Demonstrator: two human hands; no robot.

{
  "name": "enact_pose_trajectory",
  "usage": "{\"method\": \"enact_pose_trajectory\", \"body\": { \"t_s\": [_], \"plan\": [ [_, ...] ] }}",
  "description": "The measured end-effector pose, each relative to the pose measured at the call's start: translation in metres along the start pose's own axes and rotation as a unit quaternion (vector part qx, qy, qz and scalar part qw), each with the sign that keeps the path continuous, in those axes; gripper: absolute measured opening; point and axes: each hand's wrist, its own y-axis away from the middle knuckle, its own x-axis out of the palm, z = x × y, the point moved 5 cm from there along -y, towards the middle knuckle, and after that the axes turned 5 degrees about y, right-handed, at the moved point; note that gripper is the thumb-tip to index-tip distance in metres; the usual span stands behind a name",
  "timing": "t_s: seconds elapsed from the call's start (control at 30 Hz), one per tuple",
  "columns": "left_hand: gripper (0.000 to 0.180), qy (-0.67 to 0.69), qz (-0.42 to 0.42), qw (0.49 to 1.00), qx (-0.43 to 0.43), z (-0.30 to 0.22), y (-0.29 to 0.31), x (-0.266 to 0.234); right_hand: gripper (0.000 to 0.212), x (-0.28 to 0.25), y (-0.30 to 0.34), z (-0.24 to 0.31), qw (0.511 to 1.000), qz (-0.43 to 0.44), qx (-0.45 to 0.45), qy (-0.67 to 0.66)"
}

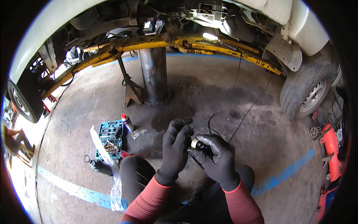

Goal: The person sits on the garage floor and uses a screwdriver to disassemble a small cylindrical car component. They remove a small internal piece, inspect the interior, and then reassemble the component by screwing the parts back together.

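Observation:
Both hands wear dark gloves and are raised in front of my knees. My right hand (216, 151) is closed around a small silver ring-shaped metal part (194, 143), its bright end showing between thumb and fingers. The rest of that part is hidden in the glove. Close beside it is my left hand (175, 147), its fingers stretched forward and slightly bent, with nothing visible in them. Its fingertips are near the metal part, but I cannot tell whether they touch it.
A raised vehicle rests on yellow lift arms (141, 45) above a steel post (153, 74). Beside the post is a jack stand (130, 87). At left lie a blue tool case (110, 128), spray can (127, 122), black bottle (100, 167) and plastic strip (116, 183). Cables (235, 84) hang ahead.

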Motion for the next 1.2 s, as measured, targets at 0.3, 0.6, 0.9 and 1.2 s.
{"method": "enact_pose_trajectory", "body": {
  "t_s": [0.3, 0.6, 0.9, 1.2],
  "plan": [
    [0.03, -0.181, 0.077, 0.973, 0.121, 0.027, 0.006, 0.0, 0.033, 0.005, 0.015, -0.015, 0.998, 0.012, 0.002, 0.065],
    [0.051, -0.321, 0.152, 0.917, 0.183, 0.037, -0.012, -0.011, 0.039, 0.012, 0.015, -0.029, 0.997, 0.065, 0.041, -0.001],
    [0.051, -0.356, 0.128, 0.909, 0.177, 0.037, -0.031, -0.018, 0.036, 0.018, 0.012, -0.025, 0.991, 0.086, 0.004, 0.097],
    [0.076, -0.188, 0.208, 0.957, 0.073, 0.068, -0.039, -0.022, 0.037, 0.022, 0.009, -0.034, 0.977, 0.137, -0.011, 0.166]
  ]
}}
